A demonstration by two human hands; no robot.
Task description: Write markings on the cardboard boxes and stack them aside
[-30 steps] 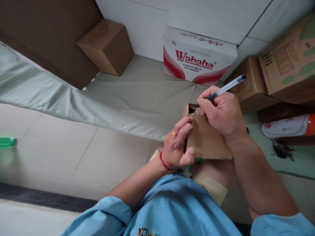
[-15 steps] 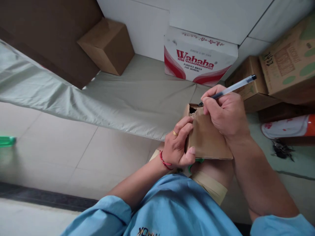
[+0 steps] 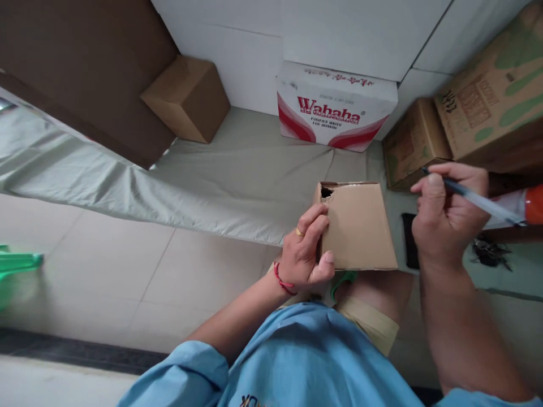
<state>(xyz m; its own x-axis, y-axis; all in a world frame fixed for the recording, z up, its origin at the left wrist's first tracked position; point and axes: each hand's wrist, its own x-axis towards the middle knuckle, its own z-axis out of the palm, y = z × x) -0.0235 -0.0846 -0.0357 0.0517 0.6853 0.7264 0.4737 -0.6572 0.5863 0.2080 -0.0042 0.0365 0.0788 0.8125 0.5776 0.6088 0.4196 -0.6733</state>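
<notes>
A small brown cardboard box rests on my lap, with a ragged dark hole torn at its upper left corner. My left hand grips the box along its left side, the thumb lying on the near left part of the top face. To the right of the box and apart from it, my right hand is closed around a pen. The pen's dark tip points left past my fingers, and its clear barrel slants down to the right.
On the cloth-covered surface stand a white and red water carton, a small brown box and a large brown panel. At right are stacked cartons, a dark phone-like object, keys and an orange-ended cylinder. Something green is at left.
My right hand has lifted away from the box's upper edge and moved right with the pen, which now points left. My left hand still holds the box.
</notes>
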